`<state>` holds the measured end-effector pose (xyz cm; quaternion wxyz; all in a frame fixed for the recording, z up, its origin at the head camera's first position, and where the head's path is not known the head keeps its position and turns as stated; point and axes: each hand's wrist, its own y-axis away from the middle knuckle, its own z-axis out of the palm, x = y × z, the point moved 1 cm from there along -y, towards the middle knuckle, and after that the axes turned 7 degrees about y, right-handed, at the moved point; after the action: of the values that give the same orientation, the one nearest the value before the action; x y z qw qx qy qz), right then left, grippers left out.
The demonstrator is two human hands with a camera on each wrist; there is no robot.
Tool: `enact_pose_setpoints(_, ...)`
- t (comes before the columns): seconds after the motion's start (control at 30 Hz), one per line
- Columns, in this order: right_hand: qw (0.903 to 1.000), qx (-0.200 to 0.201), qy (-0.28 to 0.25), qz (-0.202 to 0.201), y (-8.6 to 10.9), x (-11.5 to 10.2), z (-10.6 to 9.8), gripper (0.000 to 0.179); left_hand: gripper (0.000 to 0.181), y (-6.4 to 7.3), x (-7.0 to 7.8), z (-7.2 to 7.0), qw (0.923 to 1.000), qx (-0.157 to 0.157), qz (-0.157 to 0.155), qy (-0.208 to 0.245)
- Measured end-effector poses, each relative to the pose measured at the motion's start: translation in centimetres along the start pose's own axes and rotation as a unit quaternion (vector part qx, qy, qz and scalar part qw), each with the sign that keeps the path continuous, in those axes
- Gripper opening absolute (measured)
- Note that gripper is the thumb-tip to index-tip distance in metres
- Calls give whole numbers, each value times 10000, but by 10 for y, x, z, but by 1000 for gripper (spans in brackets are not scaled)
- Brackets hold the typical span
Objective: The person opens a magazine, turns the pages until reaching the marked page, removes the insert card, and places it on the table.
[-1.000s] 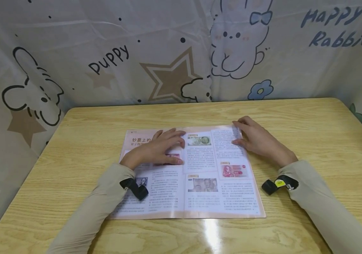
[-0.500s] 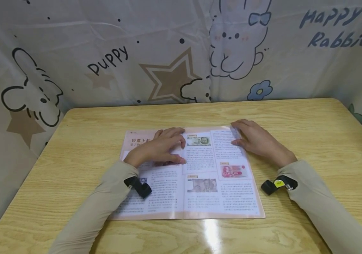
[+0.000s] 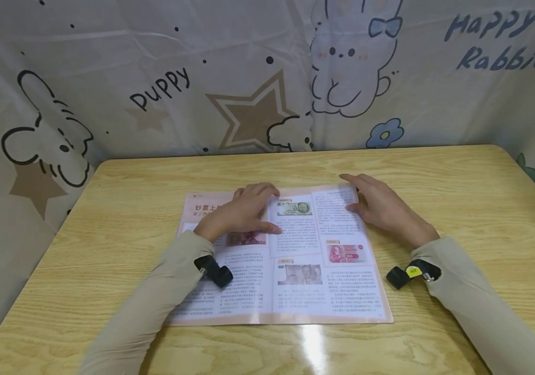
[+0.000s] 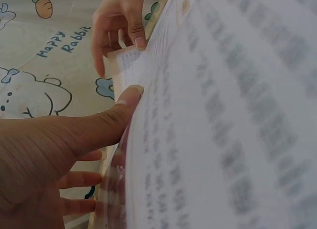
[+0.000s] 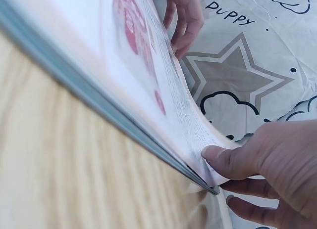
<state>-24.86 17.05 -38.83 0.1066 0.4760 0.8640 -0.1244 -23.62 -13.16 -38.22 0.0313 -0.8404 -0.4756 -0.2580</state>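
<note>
An open magazine [image 3: 297,307] lies on the table, its pages printed with text and banknote pictures. My left hand [image 3: 241,211] rests across the upper middle near the fold, fingers spread and fairly straight, thumb on the page in the left wrist view. At the top right corner is my right hand [image 3: 384,208]. Its thumb [image 5: 230,160] lies on the page in the right wrist view, while the fingers [image 5: 252,209] sit beyond and below the edge, so the page corner is between them. The corner curves up slightly there.
The wood-grain table [image 3: 459,187] extends around the magazine on all sides. A cartoon-printed cloth [image 3: 154,52] hangs behind the table and at its left. A black wrist camera [image 3: 218,272] sits over the left page.
My left hand has slid a little to the right and its thumb has moved up the page. The right hand's index finger has straightened outward past the top edge; the magazine stays in place.
</note>
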Motion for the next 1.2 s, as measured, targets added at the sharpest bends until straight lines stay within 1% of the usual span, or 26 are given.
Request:
enact_pose_setpoints(0.1,9995,1,-310,25,0,1,1,62,91,-3,0,1,9999,-81,43,53)
enact_pose_setpoints(0.17,9987,73,-495,-88,0,2,1,55,94,-3,-1,1,9998,-134,82,97)
enact_pose_setpoints(0.27,9974,192,-635,-269,0,3,2,45,95,-4,-1,1,9997,-144,116,154)
enact_pose_setpoints(0.33,9971,206,-663,-297,0,2,2,43,95,-4,-1,2,9997,-117,122,200)
enact_pose_setpoints(0.57,9978,154,-634,-143,0,3,1,53,95,-3,-2,3,9992,115,230,313)
enact_pose_setpoints(0.8,9952,128,-914,329,-1,4,0,62,97,1,-2,2,9979,305,397,418)
enact_pose_setpoints(0.9,9936,148,-1042,417,0,3,-1,60,93,0,-3,3,9974,375,460,412)
enact_pose_setpoints(1.0,9921,231,-1149,437,1,3,-1,58,83,0,-4,3,9967,454,545,390)
enact_pose_setpoints(1.1,9909,361,-1236,398,1,5,-1,55,75,-1,-6,4,9958,527,609,430)
enact_pose_setpoints(1.2,9889,490,-1368,317,2,6,-1,52,72,-1,-7,5,9949,592,657,494)
